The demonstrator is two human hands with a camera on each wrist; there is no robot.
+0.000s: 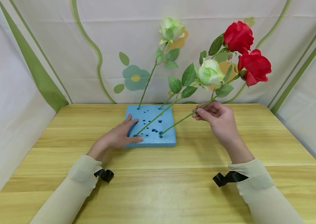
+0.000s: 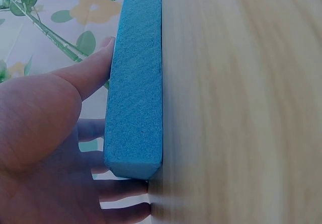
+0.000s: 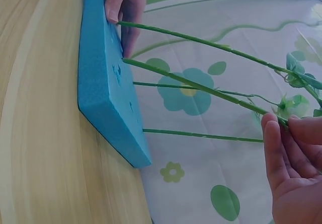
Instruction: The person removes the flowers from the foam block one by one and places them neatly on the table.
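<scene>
A blue foam block with several holes lies on the table, artificial rose stems standing in it near its corners. My left hand rests spread on the block's left side, its thumb on the front part of the top. With thumb and fingers my right hand pinches the green stem in the front right hole, well above the foam; that stem leans right. A pale green rose rises from the back left hole. Another pale rose and two red roses crowd above my right hand, leaves overlapping their stems.
The wooden table extends around the block. Behind it hangs a white curtain with green lines and printed flowers, close to the blooms. Dark wrist cameras are strapped to both sleeves.
</scene>
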